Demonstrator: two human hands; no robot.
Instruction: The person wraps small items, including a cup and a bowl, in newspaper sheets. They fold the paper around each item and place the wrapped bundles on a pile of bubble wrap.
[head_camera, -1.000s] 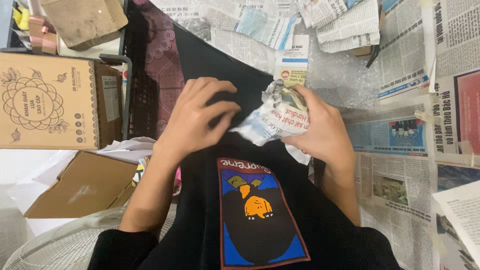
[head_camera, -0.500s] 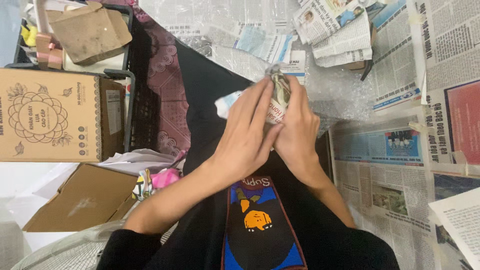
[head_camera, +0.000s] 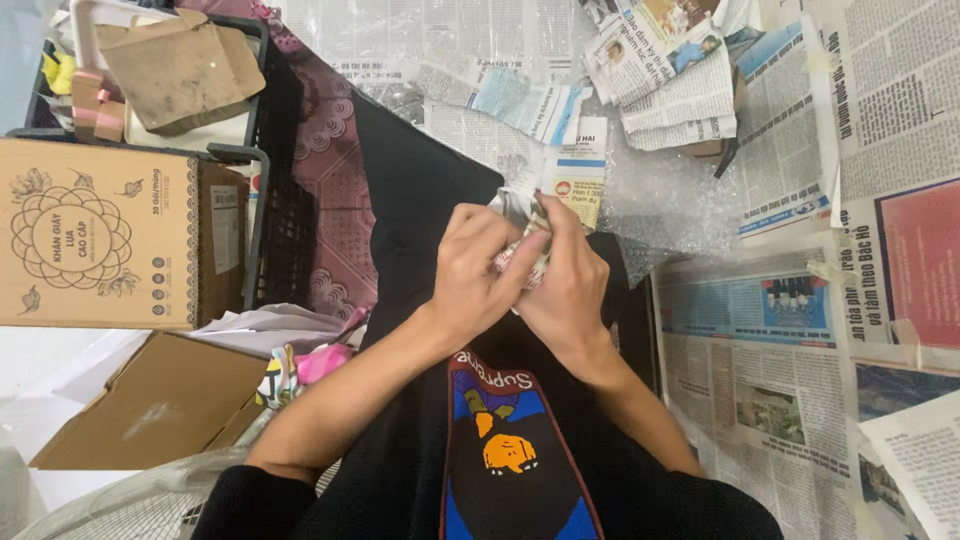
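**Mai:** Both hands come closer together now. A second ago the left hand (head_camera: 478, 268) lay on top of the bundle, and you could see lots of the crumpled newspaper bundle (head_camera: 524, 240) sticking out to the right. Half a second ago the hands were already pressed around it.

**Tam:** And now?

**Mai:** Now the bundle is almost all hidden. Only a little crinkly bit peeks out between the fingers and at the far side. The left hand is curled tight around it from the left. The right hand (head_camera: 570, 285) is curled tight around it from the right. The fingers of the two hands touch.

**Tam:** Where is it, then?

**Mai:** In the middle, held up over the lap in black cloth, just near a small white and blue box (head_camera: 580, 175) that lies on the bubble wrap (head_camera: 670, 205).

**Tam:** So the paper is getting squeezed smaller?

**Mai:** I think so. It looks more packed and snug than before.

**Tam:** Did other stuff move?

**Mai:** No. The brown printed carton (head_camera: 100, 235) on the left and the newspaper sheets (head_camera: 740, 330) on the right lie the same. The view only sits a bit differently.
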